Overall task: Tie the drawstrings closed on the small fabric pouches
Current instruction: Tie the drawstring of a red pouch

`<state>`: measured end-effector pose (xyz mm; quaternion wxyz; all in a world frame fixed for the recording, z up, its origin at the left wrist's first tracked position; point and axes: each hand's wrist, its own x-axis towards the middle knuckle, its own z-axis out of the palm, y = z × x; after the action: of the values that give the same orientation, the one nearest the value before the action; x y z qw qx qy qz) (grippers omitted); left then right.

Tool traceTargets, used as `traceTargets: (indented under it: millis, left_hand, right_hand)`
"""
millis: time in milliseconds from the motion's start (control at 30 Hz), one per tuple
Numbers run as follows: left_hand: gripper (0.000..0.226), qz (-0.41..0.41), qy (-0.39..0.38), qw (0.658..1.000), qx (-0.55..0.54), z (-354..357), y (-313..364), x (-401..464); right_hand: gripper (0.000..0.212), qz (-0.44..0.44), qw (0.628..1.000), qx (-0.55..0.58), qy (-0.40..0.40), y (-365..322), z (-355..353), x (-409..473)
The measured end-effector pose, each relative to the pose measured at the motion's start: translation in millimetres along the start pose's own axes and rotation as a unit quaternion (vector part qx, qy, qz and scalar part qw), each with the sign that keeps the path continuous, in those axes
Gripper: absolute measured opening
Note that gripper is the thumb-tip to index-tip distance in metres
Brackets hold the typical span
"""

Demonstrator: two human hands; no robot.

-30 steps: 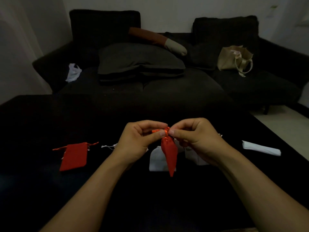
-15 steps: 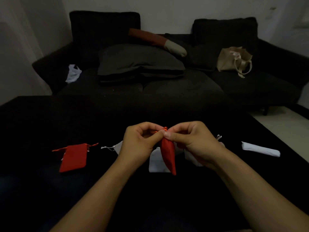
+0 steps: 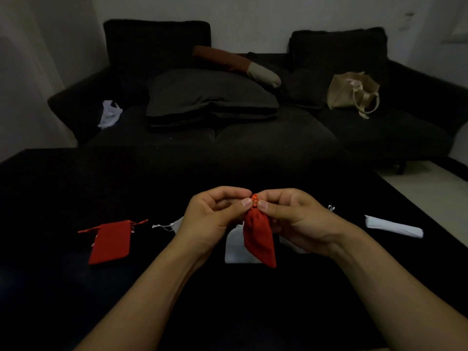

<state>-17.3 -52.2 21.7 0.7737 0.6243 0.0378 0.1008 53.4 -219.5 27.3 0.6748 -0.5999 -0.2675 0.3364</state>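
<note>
A small red pouch [image 3: 258,236] hangs above the black table, its gathered neck topped by an orange drawstring [image 3: 254,198]. My left hand [image 3: 215,219] pinches the drawstring at the neck from the left, and my right hand [image 3: 293,216] pinches it from the right, thumbs nearly meeting. A second red pouch [image 3: 111,243] lies flat at the left with its strings spread. White pouches lie under and behind my hands: one [image 3: 234,249] below the held pouch, another [image 3: 174,225] partly hidden by my left hand, a third [image 3: 295,245] under my right wrist.
A rolled white fabric piece [image 3: 393,226] lies on the black table [image 3: 50,198] at the right. Beyond the table stands a dark sofa [image 3: 253,138] with a grey cushion, a beige tote bag [image 3: 352,93] and a white plastic bag [image 3: 110,114].
Both hands have stayed at the pouch's neck, working the drawstring; the hanging pouch body has swung slightly to the right.
</note>
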Motion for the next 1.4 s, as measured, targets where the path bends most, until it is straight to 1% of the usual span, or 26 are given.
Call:
traceTargets:
  millis: [100, 200, 233, 300, 367, 433, 467, 533, 633, 700, 733, 800, 867, 933, 1033, 1100, 1200, 1333, 1400]
  left_hand:
    - [0.013, 0.105, -0.003, 0.990, 0.090, 0, 0, -1]
    - [0.015, 0.188, -0.018, 0.965, 0.180, -3, 0, -2]
    - [0.017, 0.211, -0.020, 0.953, 0.215, -5, 0, -2]
    - [0.019, 0.277, -0.022, 0.917, 0.288, -9, 1, -1]
    - [0.018, 0.334, -0.026, 0.879, 0.339, -12, 2, 0]
    - [0.017, 0.367, -0.040, 0.853, 0.369, -13, 2, 0]
    - [0.017, 0.380, -0.047, 0.842, 0.380, -12, 1, 0]
    - [0.016, 0.402, -0.051, 0.822, 0.399, -11, -1, -1]
    - [0.014, 0.430, -0.039, 0.796, 0.425, -12, -2, -1]
    - [0.014, 0.429, -0.043, 0.783, 0.448, -13, -1, 0]
    - [0.014, 0.416, -0.058, 0.782, 0.460, -13, 1, 0]
    - [0.014, 0.375, -0.097, 0.780, 0.492, -13, 6, -1]
    - [0.015, 0.338, -0.124, 0.775, 0.519, -13, 9, -2]
    - [0.015, 0.310, -0.133, 0.783, 0.523, -12, 9, -1]
    - [0.009, 0.268, -0.131, 0.804, 0.515, -10, 7, 0]
    - [0.009, 0.269, -0.124, 0.808, 0.509, -9, 4, 0]
    - [0.010, 0.283, -0.124, 0.803, 0.510, -9, 6, 0]
    - [0.010, 0.291, -0.118, 0.798, 0.514, -10, 8, -2]
    - [0.010, 0.295, -0.113, 0.800, 0.510, -10, 7, -2]
  right_hand:
    - [0.017, -0.005, 1.000, 0.021, -0.009, 2, -1, 0]
    - [0.026, 0.006, 1.000, 0.001, -0.016, 3, -1, 1]
    - [0.025, 0.012, 1.000, -0.003, -0.016, 4, -1, 1]
    - [0.020, 0.014, 1.000, -0.003, -0.017, 3, 0, 0]
    - [0.023, 0.025, 0.999, 0.012, -0.020, 1, 2, 0]
    - [0.031, 0.049, 0.998, 0.039, -0.006, 0, 3, 0]
    - [0.031, 0.056, 0.998, 0.042, 0.003, 0, 4, 1]
    - [0.024, 0.058, 0.998, 0.035, 0.014, 0, 6, 1]
    - [0.016, 0.054, 0.995, 0.074, 0.032, -1, 9, 3]
    - [0.014, 0.062, 0.993, 0.086, 0.049, -2, 9, 4]
    - [0.012, 0.067, 0.993, 0.079, 0.056, -2, 10, 4]
    - [0.008, 0.077, 0.993, 0.061, 0.065, -3, 11, 3]
    - [0.012, 0.083, 0.992, 0.057, 0.075, -2, 11, 3]
    - [0.017, 0.091, 0.991, 0.057, 0.085, -2, 10, 4]
    - [0.016, 0.107, 0.988, 0.066, 0.085, -3, 10, 4]
    - [0.013, 0.121, 0.985, 0.087, 0.084, -4, 9, 4]
    - [0.010, 0.127, 0.985, 0.085, 0.083, -5, 9, 4]
    - [0.016, 0.114, 0.986, 0.082, 0.092, -5, 11, 5]
    - [0.010, 0.105, 0.986, 0.075, 0.102, -7, 12, 4]
